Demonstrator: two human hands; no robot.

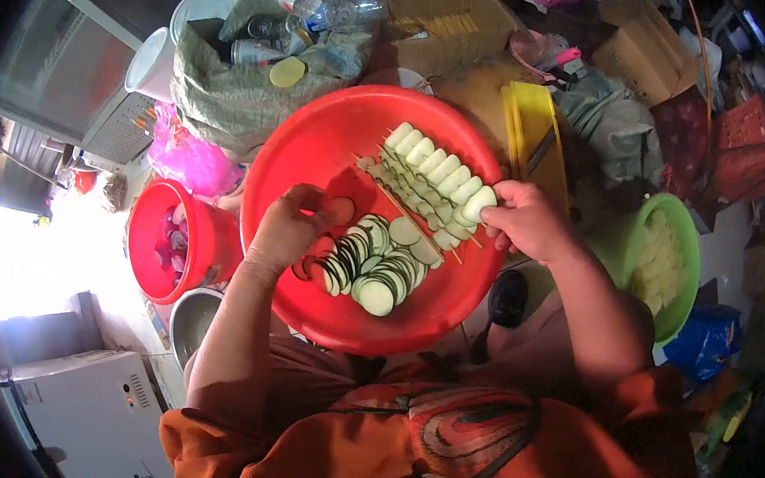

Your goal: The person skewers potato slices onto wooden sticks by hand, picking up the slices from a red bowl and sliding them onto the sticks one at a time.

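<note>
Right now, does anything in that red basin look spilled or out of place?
Nothing stands out. The sliced rounds lie heaped inside the red basin, filled skewers rest side by side, and both hands, left and right, work over it.

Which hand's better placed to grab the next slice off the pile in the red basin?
Probably left. The left hand sits right beside the pile of slices in the red basin, its fingers pinching one slice. The right hand is occupied, gripping a loaded skewer at its end.
</note>
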